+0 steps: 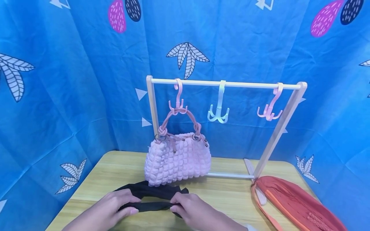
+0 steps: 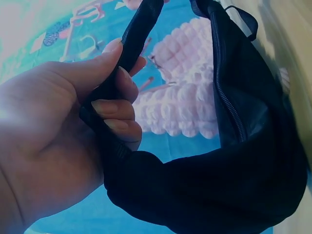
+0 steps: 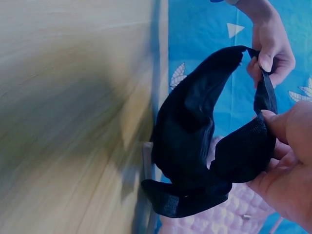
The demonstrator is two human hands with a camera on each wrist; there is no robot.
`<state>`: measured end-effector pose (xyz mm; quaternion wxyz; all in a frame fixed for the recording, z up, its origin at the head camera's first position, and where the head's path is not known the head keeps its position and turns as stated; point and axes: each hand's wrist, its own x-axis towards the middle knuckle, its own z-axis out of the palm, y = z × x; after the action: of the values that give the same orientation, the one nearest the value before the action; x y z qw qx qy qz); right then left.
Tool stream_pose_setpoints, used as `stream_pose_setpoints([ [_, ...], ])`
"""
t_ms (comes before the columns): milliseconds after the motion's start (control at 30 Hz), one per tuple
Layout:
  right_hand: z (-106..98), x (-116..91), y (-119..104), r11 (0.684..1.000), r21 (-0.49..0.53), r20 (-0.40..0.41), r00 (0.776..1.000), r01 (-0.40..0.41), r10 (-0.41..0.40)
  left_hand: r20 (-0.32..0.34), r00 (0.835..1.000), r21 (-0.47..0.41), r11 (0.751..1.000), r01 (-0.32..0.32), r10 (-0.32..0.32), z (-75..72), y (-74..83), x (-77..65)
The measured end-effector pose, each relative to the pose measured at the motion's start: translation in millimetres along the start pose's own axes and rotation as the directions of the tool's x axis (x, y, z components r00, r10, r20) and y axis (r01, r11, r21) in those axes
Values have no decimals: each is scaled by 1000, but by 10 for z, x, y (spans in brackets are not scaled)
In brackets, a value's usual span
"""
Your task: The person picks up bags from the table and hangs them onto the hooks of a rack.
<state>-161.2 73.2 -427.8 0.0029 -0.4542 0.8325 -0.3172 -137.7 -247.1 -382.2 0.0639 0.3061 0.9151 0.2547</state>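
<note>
Left hand curls round the strap of the black bag, itself low before the pink bag; should the two snag, the latter could leave its hook. Right hand pinches the strap further along; a loose pinch could drop that end.

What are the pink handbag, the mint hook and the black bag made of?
Pink handbag: soft, matte puckered fabric, judging by its puffed squares. Mint hook: probably moulded plastic, smooth and evenly coloured, with a slight sheen. Black bag: dull synthetic cloth, perhaps nylon, since it folds limply and shows a woven grain.
</note>
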Motion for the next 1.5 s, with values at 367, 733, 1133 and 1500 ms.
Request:
stream_pose_setpoints([
  [367, -166, -140, -36, 996, -47, -87, 994, 70, -73, -96, 990, 62, 993, -97, 102, -1, 202, 71],
  [733, -312, -210, -15, 977, -181, -226, 962, 111, -151, -273, 939, 226, 963, -149, 210, -5, 431, 204],
  [1133, -513, -279, 8, 960, -272, -310, 938, 71, -157, -431, 873, 242, 961, -133, 230, -31, 738, 461],
  [1500, -768, -325, 90, 883, -464, -391, 878, 69, -274, -440, 881, 161, 980, -114, 175, -77, 880, 717],
])
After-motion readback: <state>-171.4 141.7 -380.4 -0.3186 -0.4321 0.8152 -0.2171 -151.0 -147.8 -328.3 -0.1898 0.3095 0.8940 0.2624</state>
